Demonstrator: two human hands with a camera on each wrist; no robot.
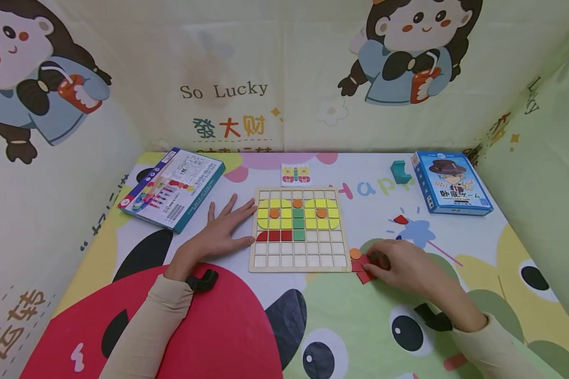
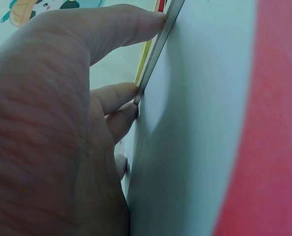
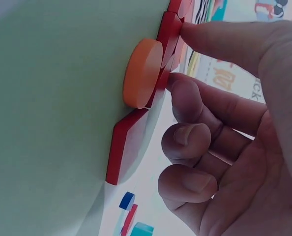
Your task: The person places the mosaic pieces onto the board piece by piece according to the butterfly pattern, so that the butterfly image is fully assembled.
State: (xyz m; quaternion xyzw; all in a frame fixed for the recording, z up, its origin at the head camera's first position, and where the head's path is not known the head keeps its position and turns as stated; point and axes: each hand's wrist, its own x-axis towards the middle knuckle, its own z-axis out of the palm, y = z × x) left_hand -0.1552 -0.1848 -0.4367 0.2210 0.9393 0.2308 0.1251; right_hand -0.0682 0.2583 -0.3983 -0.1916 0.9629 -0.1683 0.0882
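My left hand [image 1: 223, 231] lies spread with straight fingers; in the left wrist view its thumb and fingertips touch the edge of the wooden grid board [image 1: 253, 259]. Yellow tiles [image 1: 284, 203], orange discs [image 1: 321, 213], green tiles [image 1: 298, 223] and a short row of red tiles [image 1: 281, 236] fill part of the upper grid. Beside the board's lower right corner, my right hand [image 1: 405, 266] pinches a red square tile [image 3: 170, 37] between thumb and forefinger, its other fingers curled. More red tiles [image 1: 364, 277] and an orange disc [image 3: 143, 73] lie against it.
Behind the board is a small butterfly pattern card [image 1: 296, 179]. A game box [image 1: 175, 189] lies at left, a blue box [image 1: 452, 184] at right. Near the blue box are a teal block [image 1: 400, 172], a red piece [image 1: 400, 219] and a small blue piece [image 1: 398, 237].
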